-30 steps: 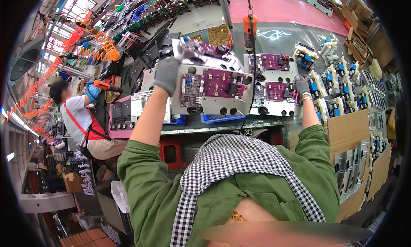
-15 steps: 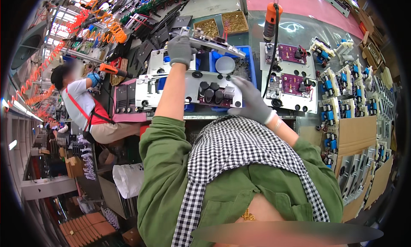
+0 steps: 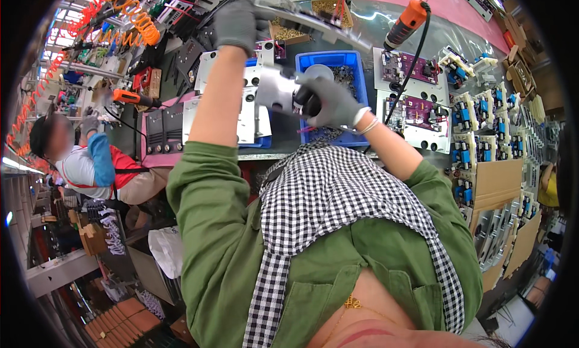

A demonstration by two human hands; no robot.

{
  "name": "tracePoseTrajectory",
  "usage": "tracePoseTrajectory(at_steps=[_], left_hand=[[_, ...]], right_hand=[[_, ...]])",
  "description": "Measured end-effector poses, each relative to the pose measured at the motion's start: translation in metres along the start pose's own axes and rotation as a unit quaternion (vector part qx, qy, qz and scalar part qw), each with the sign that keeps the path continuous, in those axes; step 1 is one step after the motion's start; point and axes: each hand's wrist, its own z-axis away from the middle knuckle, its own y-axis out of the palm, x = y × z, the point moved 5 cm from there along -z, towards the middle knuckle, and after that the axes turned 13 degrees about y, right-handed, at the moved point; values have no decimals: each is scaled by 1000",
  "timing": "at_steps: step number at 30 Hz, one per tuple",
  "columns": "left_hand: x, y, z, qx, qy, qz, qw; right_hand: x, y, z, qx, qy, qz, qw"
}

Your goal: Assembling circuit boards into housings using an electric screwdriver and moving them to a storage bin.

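Pnl [image 3: 329, 31] in gloved L hand [image 3: 236, 26]

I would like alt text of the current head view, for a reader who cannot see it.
A person's gloved left hand holds up a blurred metal plate, while the gloved right hand grips a silvery part with black components near a blue bin. Purple circuit boards lie to the right; at left is a co-worker.
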Motion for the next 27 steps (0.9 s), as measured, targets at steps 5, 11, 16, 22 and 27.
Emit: tracePoseTrajectory(at_steps=[5, 11, 16, 22, 27], left_hand=[[-49, -100, 9, -157, -22, 204, 966], [-25, -243, 47, -252, 10, 219, 942], [-25, -261, 105, -470, -51, -3, 881], [63, -339, 175, -467, -89, -83, 876], [145, -356, 190, -268, -255, 225, 901]], right_hand=[[4, -92, 5, 7, 15, -420, 907], [-12, -94, 3, -117, -1, -780, 615], [-68, -90, -8, -319, 91, -696, 636], [-13, -91, -2, -221, 37, -747, 626], [22, -86, -3, -111, 5, -781, 615]])
